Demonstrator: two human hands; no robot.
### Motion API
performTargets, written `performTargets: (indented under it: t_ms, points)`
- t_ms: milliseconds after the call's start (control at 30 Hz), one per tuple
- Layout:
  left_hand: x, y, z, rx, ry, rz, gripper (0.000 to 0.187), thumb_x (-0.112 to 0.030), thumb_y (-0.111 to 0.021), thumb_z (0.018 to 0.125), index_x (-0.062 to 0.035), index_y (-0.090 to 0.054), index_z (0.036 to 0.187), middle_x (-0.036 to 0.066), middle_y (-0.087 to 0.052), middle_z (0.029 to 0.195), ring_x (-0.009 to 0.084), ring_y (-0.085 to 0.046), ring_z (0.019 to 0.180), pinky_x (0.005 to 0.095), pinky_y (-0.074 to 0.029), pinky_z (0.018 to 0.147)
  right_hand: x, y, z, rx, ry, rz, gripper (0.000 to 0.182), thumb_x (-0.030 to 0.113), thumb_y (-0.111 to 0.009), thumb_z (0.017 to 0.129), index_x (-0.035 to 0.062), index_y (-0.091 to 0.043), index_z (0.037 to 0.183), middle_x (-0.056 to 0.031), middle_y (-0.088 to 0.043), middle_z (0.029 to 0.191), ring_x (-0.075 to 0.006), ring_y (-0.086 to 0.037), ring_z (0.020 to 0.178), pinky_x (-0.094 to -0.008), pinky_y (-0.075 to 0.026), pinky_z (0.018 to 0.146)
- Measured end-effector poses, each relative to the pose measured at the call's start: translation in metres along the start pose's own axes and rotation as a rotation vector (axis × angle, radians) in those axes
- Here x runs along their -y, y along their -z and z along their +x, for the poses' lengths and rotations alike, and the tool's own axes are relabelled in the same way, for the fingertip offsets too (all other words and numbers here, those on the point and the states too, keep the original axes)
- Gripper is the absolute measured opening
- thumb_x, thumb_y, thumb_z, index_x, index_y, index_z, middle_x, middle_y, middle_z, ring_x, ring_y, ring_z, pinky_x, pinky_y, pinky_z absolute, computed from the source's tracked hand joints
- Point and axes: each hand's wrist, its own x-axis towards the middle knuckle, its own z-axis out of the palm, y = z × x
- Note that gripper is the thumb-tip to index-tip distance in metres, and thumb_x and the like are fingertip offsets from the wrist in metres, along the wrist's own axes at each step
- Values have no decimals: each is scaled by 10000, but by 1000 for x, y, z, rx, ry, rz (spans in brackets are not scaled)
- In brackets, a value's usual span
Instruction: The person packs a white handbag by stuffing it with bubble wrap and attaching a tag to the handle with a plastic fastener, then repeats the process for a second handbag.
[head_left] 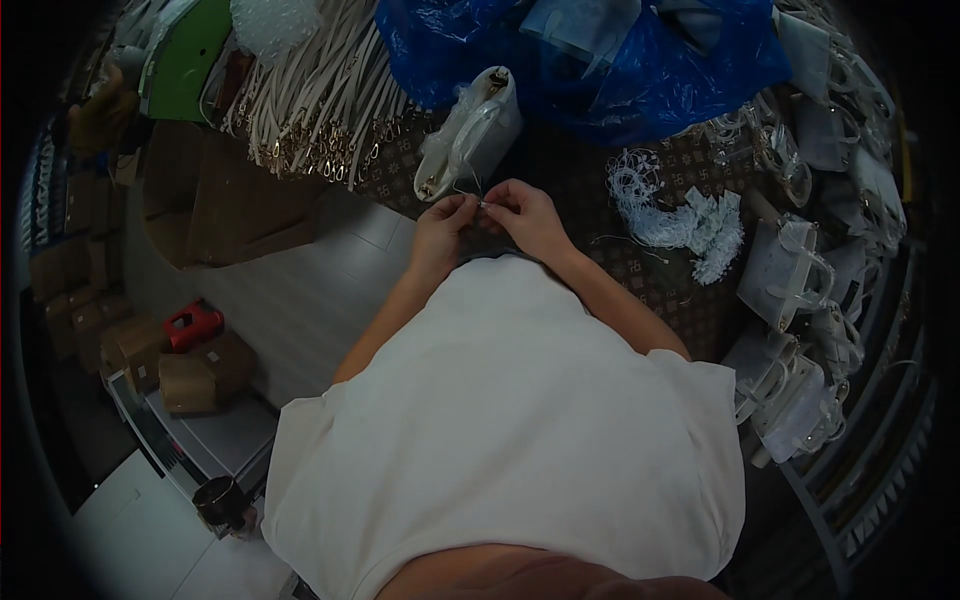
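My left hand [443, 228] and my right hand [530, 217] meet close together in front of my body, each with thumb and forefinger pinched. Between their fingertips is a thin pale string [477, 184], part of it looping up toward the bag; a small end of it is hard to make out. Just beyond the fingers stands a white handbag [484, 135] with clear plastic wrap around its handle and gold-coloured fittings. To the right of my right hand lies a heap of white hang tags with strings [690, 222] on the dark patterned cloth [625, 275].
Many cream straps with gold clasps [315, 110] lie at the back left. A blue plastic bag [640, 95] fills the back. More white handbags [785, 275] line the right side. At left are a brown carton [225, 205] and a red object [193, 325] by small boxes.
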Motion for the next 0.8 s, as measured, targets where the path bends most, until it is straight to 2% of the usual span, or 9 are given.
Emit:
performTargets:
  t_ms: [100, 167, 300, 467, 533, 600, 700, 767, 800]
  points:
    - [-1, -4, -2, -21, -45, 16, 157, -169, -554, 878, -22, -574, 927, 46, -601, 833, 133, -561, 738, 269, -441, 677, 0, -5, 0, -37, 3, -45, 106, 34, -552, 842, -27, -521, 923, -86, -609, 815, -129, -613, 727, -227, -486, 610]
    - [-4, -9, -5, -52, -49, 26, 158, -181, -575, 866, -25, -590, 884, 25, -607, 795, 94, -552, 710, 217, -425, 639, -1, -7, 0, -54, 1, -52, 107, 36, -552, 844, -27, -520, 924, -85, -607, 816, -127, -612, 726, -225, -485, 608]
    - [2, -8, -3, -51, -84, 3, 140, -157, -578, 862, -19, -587, 880, 26, -607, 789, 90, -555, 718, 212, -431, 654, -1, -8, -2, -87, 6, -58, 108, 42, -553, 846, -27, -519, 922, -86, -606, 824, -127, -611, 722, -225, -487, 614]
    - [6, -13, -3, -160, -287, 250, 125, -133, -567, 868, -12, -582, 892, 38, -605, 801, 97, -554, 720, 219, -434, 651, -1, -14, -1, -144, 17, -28, 105, 44, -564, 836, -25, -528, 908, -87, -612, 811, -125, -609, 714, -226, -486, 610]
    - [8, -15, -4, -177, -308, 262, 122, -129, -576, 861, -10, -583, 890, 36, -607, 803, 93, -552, 718, 215, -432, 650, 0, -16, -1, -234, 128, -206, 96, 40, -576, 821, -23, -539, 884, -87, -616, 785, -122, -607, 705, -229, -483, 604]
    - [9, -15, -3, -191, -329, 276, 121, -124, -586, 854, -7, -584, 887, 35, -609, 804, 88, -550, 715, 212, -431, 648, 2, -19, -1, -256, 138, -240, 96, 37, -581, 814, -23, -542, 877, -87, -617, 776, -121, -605, 697, -230, -482, 601]
    - [13, -8, 5, -142, -277, 138, 114, -140, -589, 853, -28, -583, 871, 22, -582, 777, 97, -535, 720, 228, -430, 684, -5, -17, 1, -274, 164, -244, 88, 32, -581, 809, -23, -547, 869, -87, -616, 767, -121, -603, 680, -229, -482, 595]
    - [15, 2, 12, 243, 77, -441, 134, -174, -603, 844, -48, -571, 876, 21, -574, 802, 112, -542, 741, 256, -450, 715, -5, -14, 2, -270, 179, -218, 81, 28, -577, 811, -22, -548, 868, -87, -615, 767, -122, -601, 671, -226, -483, 593]
    - [15, 1, 11, 244, 78, -440, 134, -174, -603, 844, -48, -571, 876, 21, -574, 802, 112, -542, 741, 256, -450, 715, -2, -13, 2, -203, 107, -44, 71, 25, -572, 814, -21, -551, 865, -89, -613, 761, -122, -602, 669, -222, -485, 590]
